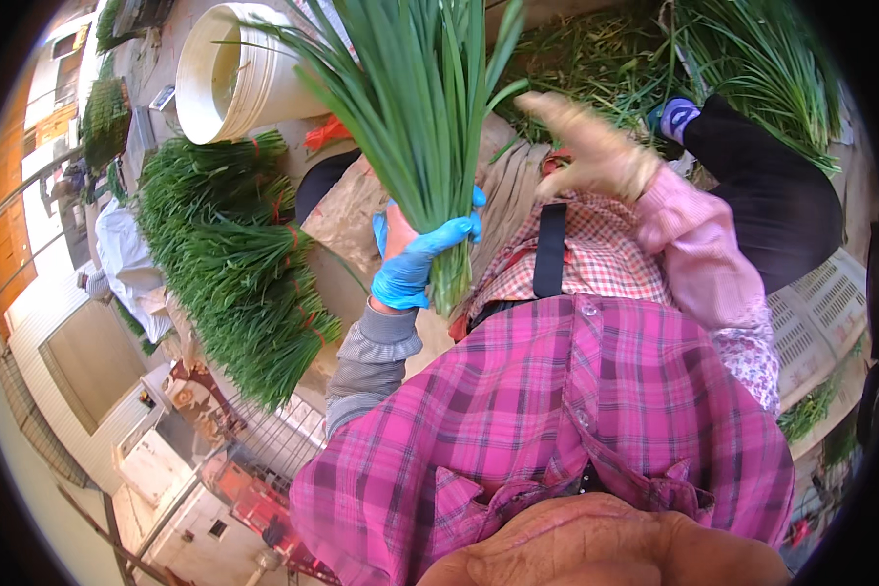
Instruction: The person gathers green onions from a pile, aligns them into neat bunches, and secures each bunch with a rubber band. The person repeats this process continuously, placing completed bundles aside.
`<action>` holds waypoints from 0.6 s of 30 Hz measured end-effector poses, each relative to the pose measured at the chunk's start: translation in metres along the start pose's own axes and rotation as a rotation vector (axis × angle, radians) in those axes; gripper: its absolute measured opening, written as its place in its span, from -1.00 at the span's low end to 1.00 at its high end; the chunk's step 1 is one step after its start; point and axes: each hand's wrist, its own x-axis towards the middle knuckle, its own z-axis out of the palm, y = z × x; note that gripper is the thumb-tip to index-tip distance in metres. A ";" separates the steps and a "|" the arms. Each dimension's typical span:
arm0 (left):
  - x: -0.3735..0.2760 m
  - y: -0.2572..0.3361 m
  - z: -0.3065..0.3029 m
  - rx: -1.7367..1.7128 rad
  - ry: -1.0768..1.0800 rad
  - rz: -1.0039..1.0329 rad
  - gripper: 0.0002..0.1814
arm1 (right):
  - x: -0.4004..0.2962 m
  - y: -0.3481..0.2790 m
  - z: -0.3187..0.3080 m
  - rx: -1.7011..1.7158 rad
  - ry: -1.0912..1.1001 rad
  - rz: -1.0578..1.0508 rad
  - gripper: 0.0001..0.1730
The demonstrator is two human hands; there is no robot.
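My left hand (414,260), in a torn blue glove, grips a bunch of long green leafy stalks (425,139), likely garlic chives, near its pale lower ends. The leaves fan out away from me. To the right of the bunch, my right hand (593,150) is blurred by motion, in a light-coloured glove, with fingers spread and nothing seen in it. Tied bundles of the same greens (242,293) lie in a row at the left, red bands around their stems.
A white plastic bucket (264,95) with liquid inside stands at the upper left. Loose trimmings (593,58) lie beyond my right hand, and more long greens (776,80) at the upper right. A plastic crate (813,315) sits beside my right hip. Dull sheeting (351,212) covers my lap.
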 end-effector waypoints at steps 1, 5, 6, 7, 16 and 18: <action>0.007 -0.003 0.005 0.099 0.026 0.001 -0.37 | 0.003 -0.027 0.012 0.466 0.025 -0.017 0.31; 0.007 -0.022 0.031 0.838 0.079 0.379 0.38 | 0.033 -0.092 0.013 1.127 -0.007 0.265 -0.44; 0.008 -0.025 0.031 0.793 0.023 0.428 0.43 | 0.031 -0.083 0.031 1.198 0.056 0.332 -0.48; 0.011 -0.017 0.034 0.735 -0.039 0.526 0.45 | 0.031 -0.078 0.037 1.270 0.113 0.389 -0.53; -0.009 -0.002 -0.011 -0.414 -0.394 -0.495 -0.20 | 0.029 -0.084 0.038 1.479 -0.151 0.322 -0.46; -0.015 -0.010 -0.023 -0.397 -0.340 -0.457 -0.21 | 0.039 -0.092 0.031 1.153 -0.026 0.041 -0.51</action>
